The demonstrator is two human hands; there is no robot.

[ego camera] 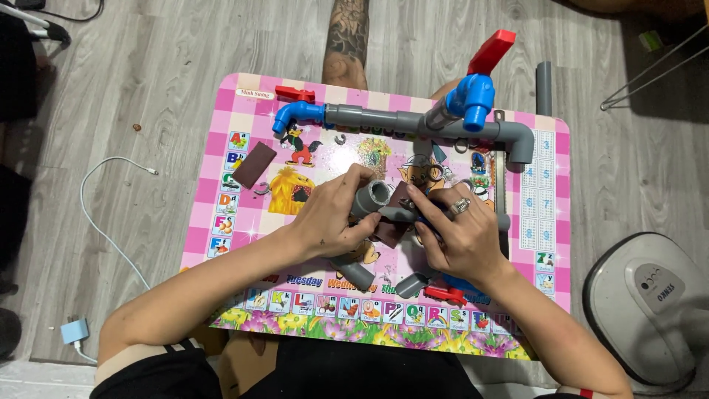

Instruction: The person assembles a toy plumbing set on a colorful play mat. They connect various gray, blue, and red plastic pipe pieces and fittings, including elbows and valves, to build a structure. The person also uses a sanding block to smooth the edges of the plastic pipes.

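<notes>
My left hand (332,216) grips a short grey pipe fitting (371,198) with its open end up, over the middle of a small pink picture table (221,185). A ring shows on my right hand (459,233), which presses against the fitting's right side, holding a grey pipe piece (399,214) and a dark brown sheet (389,233). The two hands touch. Under them lie loose grey pipe pieces (353,272) and an elbow (412,284). A red valve handle (444,294) peeks out below my right wrist.
A long grey pipe assembly (399,120) with blue taps (470,97) and red handles crosses the table's far side. A brown sanding block (255,164) lies at left. A white cable (103,222) and charger lie on the wood floor at left, a white appliance (650,303) at right.
</notes>
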